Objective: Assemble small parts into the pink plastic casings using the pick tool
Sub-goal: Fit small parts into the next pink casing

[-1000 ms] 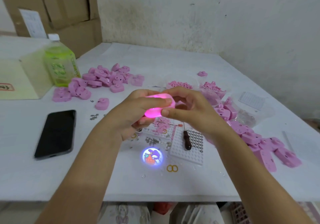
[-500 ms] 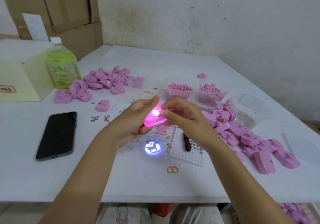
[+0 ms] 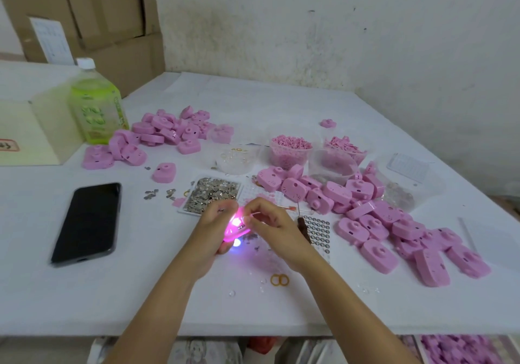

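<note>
My left hand [image 3: 209, 230] grips a pink plastic casing [image 3: 236, 227] that glows bright pink, low over the table. My right hand [image 3: 274, 227] pinches the casing's right edge with thumb and forefinger. The pick tool [image 3: 302, 221], thin metal tip and dark handle, lies on the table just right of my right hand, not held. A thin red-tipped stick [image 3: 285, 208] lies beside it. A tray of small metal parts [image 3: 211, 195] sits just behind my hands.
Heaps of pink casings lie at the right [image 3: 394, 223] and back left [image 3: 168, 131]. Tubs of pink bits [image 3: 289, 148] stand behind. A white grid tray [image 3: 319, 231], a phone [image 3: 87, 223], a green bottle [image 3: 95, 107] and two yellow rings [image 3: 280, 280] are around.
Both hands have lowered the glowing casing towards the table. The projected picture on the table has shrunk to a small bright spot under the casing.
</note>
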